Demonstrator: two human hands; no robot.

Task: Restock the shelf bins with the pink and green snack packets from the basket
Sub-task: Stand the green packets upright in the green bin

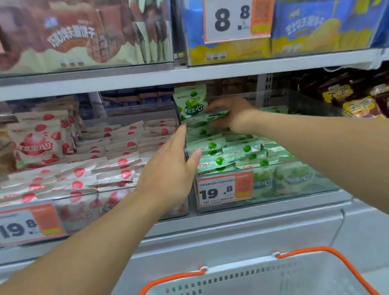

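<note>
supermarket shelving fills the view. right hand (230, 115) pinches green packets (205, 117) lying flat, long axis left-right, over the back of the green bin (265, 184); left hand (174, 171), fingers straight and holding nothing, hovers nearer the front. more packets wait in the basket (235, 283).

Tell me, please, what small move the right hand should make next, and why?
Probably lower and release the green packets the right hand grips onto the pile in the green bin: it is already over that bin, and the basket holds more packets.
</note>
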